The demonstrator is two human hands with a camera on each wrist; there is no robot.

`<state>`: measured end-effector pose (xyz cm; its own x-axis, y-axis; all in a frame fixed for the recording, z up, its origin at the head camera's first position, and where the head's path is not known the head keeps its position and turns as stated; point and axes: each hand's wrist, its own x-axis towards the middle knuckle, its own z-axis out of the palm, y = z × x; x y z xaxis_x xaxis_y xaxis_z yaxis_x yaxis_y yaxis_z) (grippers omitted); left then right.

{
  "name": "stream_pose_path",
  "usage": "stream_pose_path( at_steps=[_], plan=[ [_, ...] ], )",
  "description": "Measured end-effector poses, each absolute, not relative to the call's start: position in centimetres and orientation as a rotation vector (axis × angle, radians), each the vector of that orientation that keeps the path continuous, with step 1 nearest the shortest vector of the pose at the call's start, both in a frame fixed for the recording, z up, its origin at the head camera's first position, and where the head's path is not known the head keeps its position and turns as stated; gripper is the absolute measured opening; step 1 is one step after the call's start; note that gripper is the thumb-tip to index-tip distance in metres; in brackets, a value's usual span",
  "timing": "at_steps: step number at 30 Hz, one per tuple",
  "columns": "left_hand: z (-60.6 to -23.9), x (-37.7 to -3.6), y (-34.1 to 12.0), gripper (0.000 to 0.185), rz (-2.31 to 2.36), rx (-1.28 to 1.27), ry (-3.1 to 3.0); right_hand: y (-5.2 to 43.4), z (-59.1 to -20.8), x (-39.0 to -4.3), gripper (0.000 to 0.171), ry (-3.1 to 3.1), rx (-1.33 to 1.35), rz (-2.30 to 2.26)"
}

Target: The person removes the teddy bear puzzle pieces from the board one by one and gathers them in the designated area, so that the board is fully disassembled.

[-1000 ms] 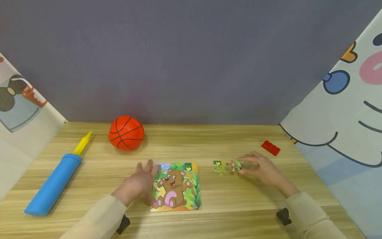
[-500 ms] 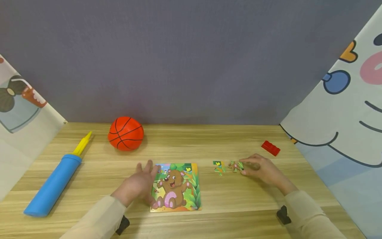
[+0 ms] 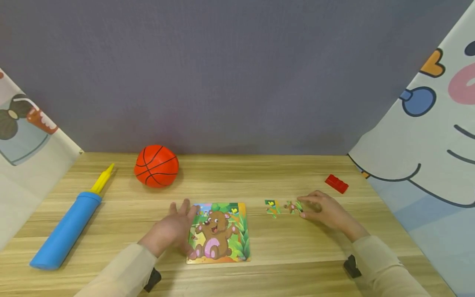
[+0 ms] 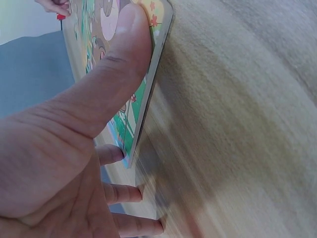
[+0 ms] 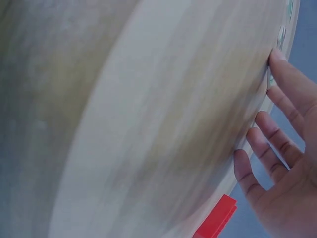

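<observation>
A square jigsaw puzzle (image 3: 219,235) with a cartoon bear lies on the table. My left hand (image 3: 174,229) rests at its left side, fingers spread; in the left wrist view the thumb (image 4: 126,44) lies on the picture. To the right of it lies a small puzzle piece (image 3: 272,208) with a yellow bird. Just beyond that is another puzzle piece (image 3: 291,207) showing a brown bear part and green leaves. My right hand (image 3: 323,210) pinches this piece by its right edge between thumb and forefinger. In the right wrist view the other fingers (image 5: 272,158) extend loosely.
A red-orange basketball (image 3: 156,166) sits at the back left. On the far left lies a blue hand pump (image 3: 67,231) with a yellow nozzle. A red toy brick (image 3: 337,184) lies at the back right. A grey panel (image 3: 237,78) stands behind the table (image 3: 289,272).
The right hand has shifted slightly to the right with the bear piece, opening a gap between it and the bird piece. The left hand and square puzzle stay in place.
</observation>
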<state>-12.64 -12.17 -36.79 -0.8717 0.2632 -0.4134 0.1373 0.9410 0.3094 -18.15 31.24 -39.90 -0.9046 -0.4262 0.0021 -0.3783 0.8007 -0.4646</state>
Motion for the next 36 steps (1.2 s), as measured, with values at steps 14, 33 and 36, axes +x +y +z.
stream_pose_path(
  at_steps=[14, 33, 36],
  plan=[
    [-36.9, -12.8, -12.2, 0.129, 0.396, 0.285, 2.631, 31.2, -39.9, -18.0, 0.056, 2.892, -0.653, -0.709],
    [-36.7, -12.7, -12.1, 0.128, 0.377, 0.283, 2.617, 24.7, -38.0, -15.4, 0.043, 2.857, -0.658, -0.931],
    [-36.7, -12.7, -12.1, 0.128, 0.375, 0.279, 2.618, 23.2, -38.0, -15.0, 0.045, 2.800, -0.653, -0.996]
  ],
)
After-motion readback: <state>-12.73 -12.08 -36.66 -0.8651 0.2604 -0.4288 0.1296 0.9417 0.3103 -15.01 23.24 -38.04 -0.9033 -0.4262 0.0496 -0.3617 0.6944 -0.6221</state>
